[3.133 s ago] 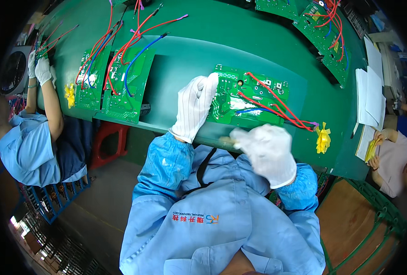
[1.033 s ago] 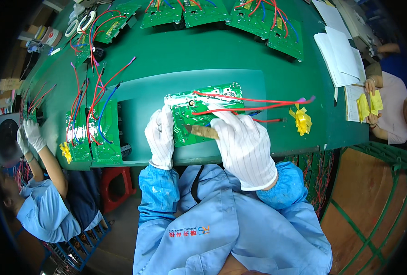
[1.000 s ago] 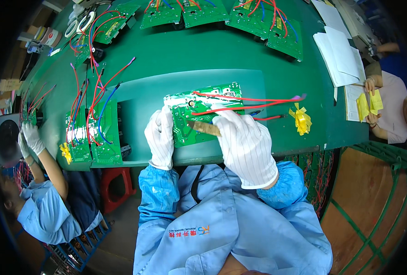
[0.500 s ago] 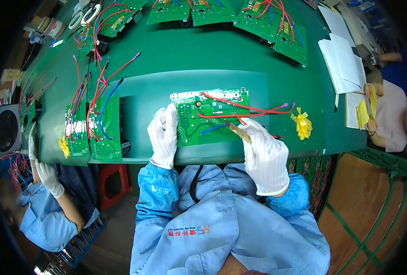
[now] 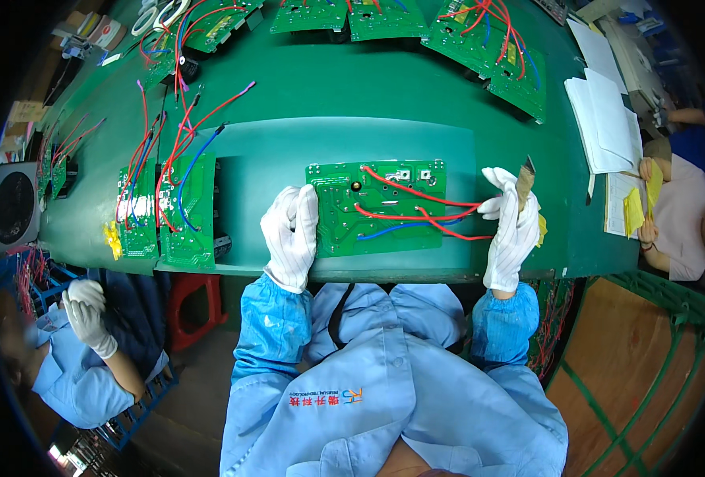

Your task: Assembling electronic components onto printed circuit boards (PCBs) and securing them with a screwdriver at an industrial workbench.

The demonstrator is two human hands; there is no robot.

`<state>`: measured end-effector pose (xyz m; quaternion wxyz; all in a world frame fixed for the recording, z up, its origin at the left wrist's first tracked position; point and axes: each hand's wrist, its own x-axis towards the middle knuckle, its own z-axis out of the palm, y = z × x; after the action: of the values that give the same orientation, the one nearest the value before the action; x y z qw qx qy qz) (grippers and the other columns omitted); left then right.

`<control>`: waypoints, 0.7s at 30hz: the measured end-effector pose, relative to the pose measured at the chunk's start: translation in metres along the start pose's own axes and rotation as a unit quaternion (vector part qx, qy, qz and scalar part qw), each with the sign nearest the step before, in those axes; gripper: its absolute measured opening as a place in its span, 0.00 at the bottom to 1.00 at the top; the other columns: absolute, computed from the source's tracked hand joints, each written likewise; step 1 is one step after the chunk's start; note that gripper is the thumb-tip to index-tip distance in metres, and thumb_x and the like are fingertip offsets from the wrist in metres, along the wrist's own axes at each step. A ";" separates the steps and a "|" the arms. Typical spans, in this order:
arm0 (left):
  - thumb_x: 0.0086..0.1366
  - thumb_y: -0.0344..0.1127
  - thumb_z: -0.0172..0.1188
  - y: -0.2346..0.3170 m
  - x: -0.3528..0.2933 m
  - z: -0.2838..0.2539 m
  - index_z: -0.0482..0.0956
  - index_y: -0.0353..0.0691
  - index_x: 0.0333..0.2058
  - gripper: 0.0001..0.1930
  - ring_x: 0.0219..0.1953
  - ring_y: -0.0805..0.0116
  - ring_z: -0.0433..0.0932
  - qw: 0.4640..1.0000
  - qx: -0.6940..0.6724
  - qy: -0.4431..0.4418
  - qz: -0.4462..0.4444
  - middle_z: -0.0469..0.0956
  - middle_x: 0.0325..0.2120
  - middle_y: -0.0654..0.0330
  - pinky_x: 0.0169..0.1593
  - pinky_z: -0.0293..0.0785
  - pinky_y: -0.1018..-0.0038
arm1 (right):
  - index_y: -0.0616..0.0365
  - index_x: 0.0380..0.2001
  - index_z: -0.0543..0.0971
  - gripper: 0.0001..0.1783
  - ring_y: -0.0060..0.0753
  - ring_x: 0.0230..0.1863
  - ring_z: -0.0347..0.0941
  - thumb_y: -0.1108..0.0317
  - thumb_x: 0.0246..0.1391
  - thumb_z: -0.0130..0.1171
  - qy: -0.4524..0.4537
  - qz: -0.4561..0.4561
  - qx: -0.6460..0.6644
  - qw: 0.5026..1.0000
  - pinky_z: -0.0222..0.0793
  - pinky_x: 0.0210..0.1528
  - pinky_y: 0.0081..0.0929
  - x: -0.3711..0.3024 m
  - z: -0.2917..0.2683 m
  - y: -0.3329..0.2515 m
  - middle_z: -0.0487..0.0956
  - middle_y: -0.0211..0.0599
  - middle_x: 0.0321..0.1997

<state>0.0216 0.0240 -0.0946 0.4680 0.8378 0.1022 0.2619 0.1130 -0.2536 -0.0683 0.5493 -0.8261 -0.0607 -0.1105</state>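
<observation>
While we look down through the head view, we pinch the green circuit board (image 5: 338, 213) by its left edge with our left hand (image 5: 290, 237), over the pale sheet (image 5: 257, 163) on the table (image 5: 352, 83). Our right hand (image 5: 513, 234), beyond the board's right edge, clasps a blade-like tool (image 5: 526, 184), fingertips meeting the red wires (image 5: 416, 217) near their ends.

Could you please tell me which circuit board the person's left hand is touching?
It is the board between the left hand and right hand; the left touches its left edge, while the others lie apart from both.
</observation>
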 end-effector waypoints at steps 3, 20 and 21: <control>0.75 0.33 0.55 0.000 0.000 0.002 0.79 0.29 0.32 0.13 0.27 0.56 0.74 1.000 0.010 0.004 -0.009 0.77 0.24 0.53 0.56 0.73 0.61 | 0.66 0.52 0.78 0.14 0.21 0.30 0.79 0.69 0.72 0.49 -0.004 0.010 0.022 1.000 0.71 0.30 0.22 0.001 -0.001 -0.008 0.86 0.37 0.47; 0.74 0.33 0.56 -0.001 0.005 0.001 0.77 0.30 0.30 0.13 0.25 0.56 0.71 0.999 -0.021 -0.019 -0.027 0.74 0.22 0.52 0.34 0.69 0.65 | 0.59 0.51 0.81 0.20 0.46 0.40 0.83 0.69 0.54 0.70 -0.254 -0.229 -0.152 0.927 0.78 0.43 0.35 0.011 -0.014 -0.009 0.86 0.41 0.46; 0.74 0.33 0.56 -0.002 0.005 0.001 0.77 0.30 0.30 0.13 0.25 0.55 0.71 0.999 -0.022 -0.019 -0.023 0.75 0.22 0.52 0.34 0.70 0.65 | 0.59 0.50 0.82 0.20 0.46 0.38 0.82 0.68 0.53 0.71 -0.252 -0.238 -0.166 0.923 0.77 0.40 0.34 0.011 -0.014 -0.010 0.85 0.40 0.43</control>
<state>0.0264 0.0267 -0.0947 0.4943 0.8294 0.1069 0.2373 0.1201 -0.2629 -0.0513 0.3282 -0.8671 -0.3731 -0.0346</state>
